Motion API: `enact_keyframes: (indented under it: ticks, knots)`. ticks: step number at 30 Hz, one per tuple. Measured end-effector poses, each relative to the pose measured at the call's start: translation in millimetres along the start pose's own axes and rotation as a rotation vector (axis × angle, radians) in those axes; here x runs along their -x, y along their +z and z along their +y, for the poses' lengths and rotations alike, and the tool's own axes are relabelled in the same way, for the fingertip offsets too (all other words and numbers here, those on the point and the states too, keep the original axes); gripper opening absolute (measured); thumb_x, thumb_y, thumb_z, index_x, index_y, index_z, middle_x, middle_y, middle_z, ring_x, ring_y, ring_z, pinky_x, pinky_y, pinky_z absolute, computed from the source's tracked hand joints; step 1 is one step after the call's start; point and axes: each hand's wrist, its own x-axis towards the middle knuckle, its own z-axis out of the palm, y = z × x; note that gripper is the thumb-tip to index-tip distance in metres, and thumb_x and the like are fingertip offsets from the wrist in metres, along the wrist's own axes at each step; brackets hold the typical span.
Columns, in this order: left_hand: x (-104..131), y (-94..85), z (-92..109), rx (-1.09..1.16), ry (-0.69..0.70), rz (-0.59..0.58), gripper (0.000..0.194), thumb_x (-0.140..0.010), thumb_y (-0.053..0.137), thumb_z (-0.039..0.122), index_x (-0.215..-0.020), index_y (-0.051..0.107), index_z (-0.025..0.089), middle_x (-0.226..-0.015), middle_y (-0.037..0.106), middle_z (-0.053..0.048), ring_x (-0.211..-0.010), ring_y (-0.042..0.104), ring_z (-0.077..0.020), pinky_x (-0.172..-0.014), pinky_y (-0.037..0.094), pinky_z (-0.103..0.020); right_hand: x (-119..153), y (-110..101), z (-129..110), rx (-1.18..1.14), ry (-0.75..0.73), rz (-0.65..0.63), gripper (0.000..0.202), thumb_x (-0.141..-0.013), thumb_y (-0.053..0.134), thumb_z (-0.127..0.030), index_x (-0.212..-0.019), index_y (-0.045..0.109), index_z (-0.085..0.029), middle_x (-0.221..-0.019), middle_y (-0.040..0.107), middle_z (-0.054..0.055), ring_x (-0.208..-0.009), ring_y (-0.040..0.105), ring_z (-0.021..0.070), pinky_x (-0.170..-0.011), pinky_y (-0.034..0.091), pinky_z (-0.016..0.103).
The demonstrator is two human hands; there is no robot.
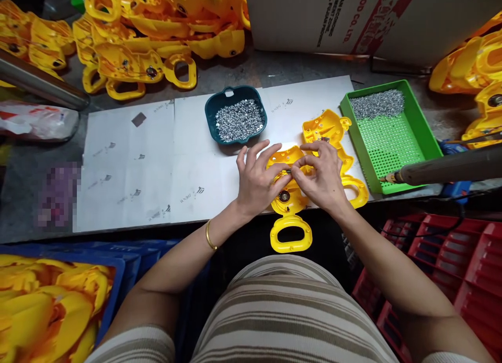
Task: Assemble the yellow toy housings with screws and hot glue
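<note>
A yellow plastic shell half (291,203) lies hollow side up under my hands, its ring handle (291,246) reaching over the table's front edge. A round dark part (284,196) is seated inside it. My left hand (257,180) pinches with thumb and forefinger over the shell, the other fingers raised. Facing it, my right hand (320,176) is closed in a pinch too. Between the fingertips is a small dark piece (289,170), too small to name. A second yellow shell half (323,126) lies just behind and partly beneath my right hand.
A dark teal bowl (207,112) of small metal screws stands behind my left hand. At right, a green basket (427,138) holds more metal bits, with a dark rod-shaped tool (451,164) above it. Yellow shells (168,23) are heaped at the back beside a carton (314,18).
</note>
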Motion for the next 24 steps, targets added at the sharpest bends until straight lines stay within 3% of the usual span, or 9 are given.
enact_keyframes:
  ticks: [6, 10, 19, 24]
  knots:
    - [2.2, 2.1, -10.8, 0.037, 0.001, -0.008, 0.012, -0.083, 0.07, 0.035, -0.087, 0.074, 0.025, -0.131, 0.062, -0.006, -0.13, 0.045, -0.0299, -0.108, 0.03, -0.054, 7.6, -9.3, 7.6, 0.063, -0.171, 0.105, 0.014, -0.088, 0.059, -0.026, -0.097, 0.069, -0.027, -0.122, 0.06, 0.007, -0.129, 0.043, 0.0308, -0.107, 0.033, 0.054]
    - [-0.5, 2.1, -9.8, -0.01, 0.022, -0.076, 0.011, -0.082, 0.071, 0.036, -0.087, 0.075, 0.027, -0.138, 0.058, -0.005, -0.134, 0.041, -0.0318, -0.11, 0.024, -0.057, 13.5, -8.1, 8.6, 0.149, -0.246, 0.034, 0.016, -0.087, 0.061, -0.029, -0.1, 0.07, -0.029, -0.129, 0.056, 0.007, -0.132, 0.041, 0.032, -0.108, 0.033, 0.054]
    - [-2.4, 8.9, -10.1, 0.014, -0.037, -0.12, 0.013, -0.078, 0.074, 0.033, -0.088, 0.074, 0.024, -0.139, 0.055, -0.007, -0.134, 0.039, -0.0332, -0.11, 0.025, -0.058, 9.2, 0.9, 9.9, 0.16, -0.213, -0.024, 0.013, -0.086, 0.063, -0.029, -0.098, 0.07, -0.026, -0.131, 0.056, 0.007, -0.132, 0.041, 0.0321, -0.106, 0.035, 0.053]
    - [-3.7, 11.5, -11.5, 0.016, -0.036, -0.159, 0.014, -0.083, 0.07, 0.03, -0.096, 0.075, 0.029, -0.138, 0.056, -0.005, -0.134, 0.039, -0.0313, -0.108, 0.026, -0.058, 7.7, 4.6, 11.9, 0.111, -0.231, -0.016, 0.015, -0.089, 0.058, -0.024, -0.099, 0.069, -0.023, -0.127, 0.056, 0.011, -0.128, 0.044, 0.0316, -0.105, 0.038, 0.054]
